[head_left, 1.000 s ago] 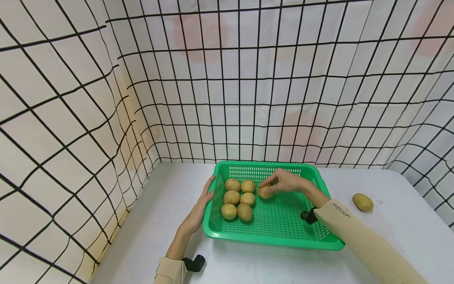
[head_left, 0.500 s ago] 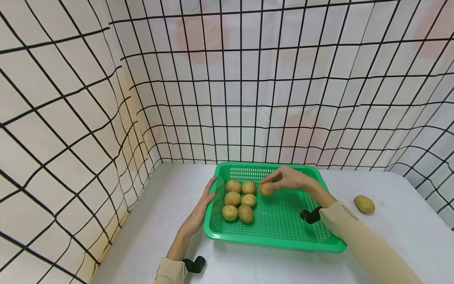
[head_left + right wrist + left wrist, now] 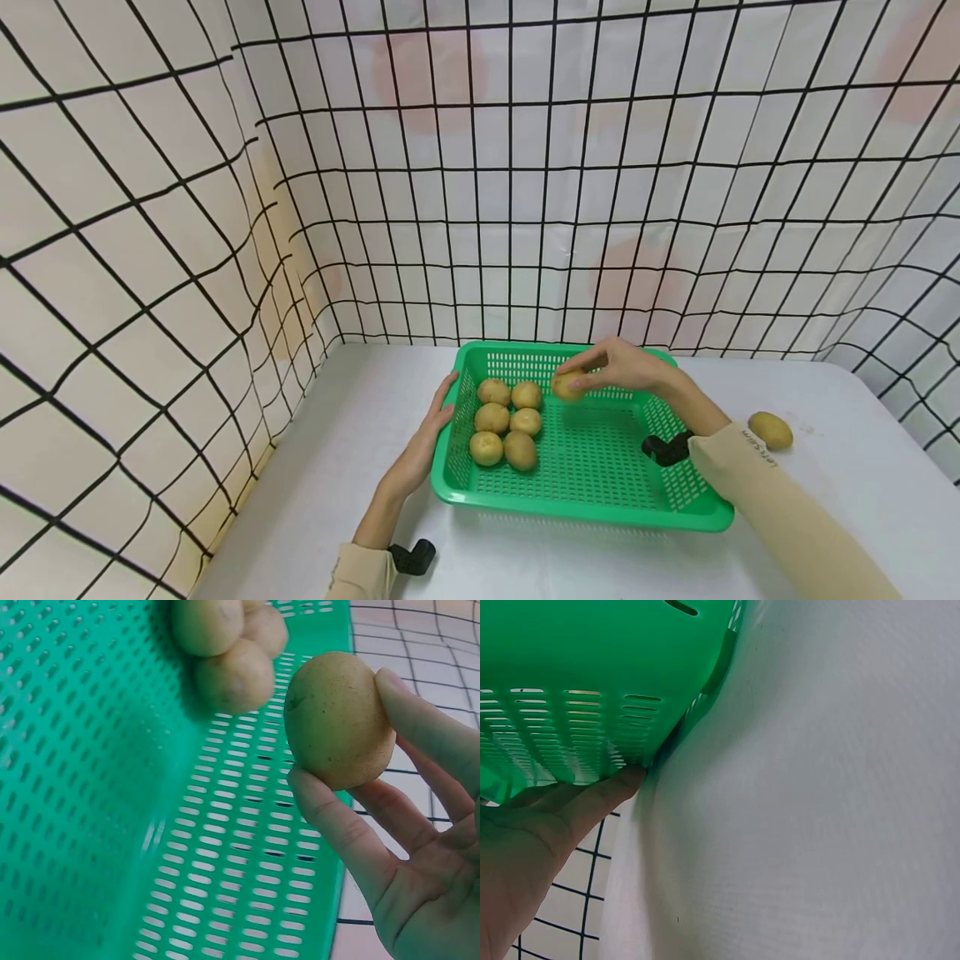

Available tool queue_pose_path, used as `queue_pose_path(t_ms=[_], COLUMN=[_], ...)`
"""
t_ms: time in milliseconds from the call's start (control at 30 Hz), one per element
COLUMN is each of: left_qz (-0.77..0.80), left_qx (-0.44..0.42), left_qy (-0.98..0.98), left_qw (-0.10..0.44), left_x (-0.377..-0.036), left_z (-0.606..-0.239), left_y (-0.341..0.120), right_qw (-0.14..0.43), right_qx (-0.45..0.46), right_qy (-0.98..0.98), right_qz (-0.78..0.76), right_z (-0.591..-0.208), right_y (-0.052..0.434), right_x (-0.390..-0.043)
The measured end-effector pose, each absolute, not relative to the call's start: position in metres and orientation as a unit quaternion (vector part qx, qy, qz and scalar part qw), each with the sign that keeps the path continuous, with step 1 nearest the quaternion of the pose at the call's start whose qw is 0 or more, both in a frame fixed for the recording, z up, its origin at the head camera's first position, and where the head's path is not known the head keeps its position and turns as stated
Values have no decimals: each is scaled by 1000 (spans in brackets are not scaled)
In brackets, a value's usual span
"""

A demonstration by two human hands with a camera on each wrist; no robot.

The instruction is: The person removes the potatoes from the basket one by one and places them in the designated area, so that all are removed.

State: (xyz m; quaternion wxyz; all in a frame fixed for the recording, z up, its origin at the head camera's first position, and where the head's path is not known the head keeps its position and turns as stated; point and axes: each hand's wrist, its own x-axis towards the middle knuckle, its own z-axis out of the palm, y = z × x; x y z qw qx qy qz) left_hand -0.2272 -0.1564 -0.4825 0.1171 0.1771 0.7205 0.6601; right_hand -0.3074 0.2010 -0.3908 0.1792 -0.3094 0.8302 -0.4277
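In the head view my right hand (image 3: 626, 367) pinches a potato (image 3: 567, 386) above the floor of the green plastic basket (image 3: 577, 518). The right wrist view shows this potato (image 3: 339, 724) between thumb and fingertips, clear of the basket's slotted wall. Several more potatoes (image 3: 492, 418) lie grouped inside at the basket's left. My left hand (image 3: 417, 446) rests with extended fingers against the left outer side. From the left wrist, the fingers (image 3: 600, 796) touch the slotted wall near the tabletop.
One more potato (image 3: 770, 430) lies on the white table (image 3: 315, 500), right of the basket and close to my right sleeve (image 3: 780, 500). A black net (image 3: 510, 221) over white sheeting stands behind and at both sides.
My right hand has lifted the pinched potato off the basket floor and drawn it slightly back and to the right. The left hand stays against the basket.
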Motion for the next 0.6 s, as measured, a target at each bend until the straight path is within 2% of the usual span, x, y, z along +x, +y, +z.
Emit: queue_pose_path(t_ms=[600], left_qz=[659], left_qx=[171], left_qy=[723], left_qw=[117], left_x=[-228], left_z=[-482], left_y=[-157], right_qw=[94], right_qx=[-257], right_qy=[875], right_qz=[-399], right_z=[-357], right_y=[250], right_x=[-284])
